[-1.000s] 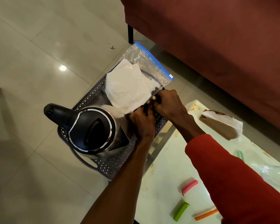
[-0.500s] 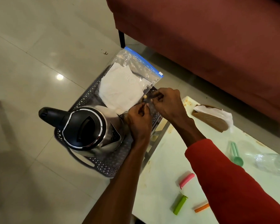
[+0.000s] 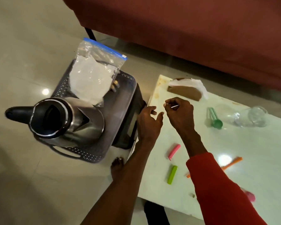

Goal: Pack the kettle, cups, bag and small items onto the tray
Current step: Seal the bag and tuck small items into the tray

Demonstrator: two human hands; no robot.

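At frame centre the right hand pinches a thin white stick for transfer to the tray at left, while the left hand hovers open and empty above the desk edge.

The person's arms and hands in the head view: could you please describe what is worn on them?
The right arm wears a long red sleeve ending short of the wrist. The left forearm is bare, with no sleeve in view. Both the left hand and right hand are bare: no gloves, watch or rings visible.
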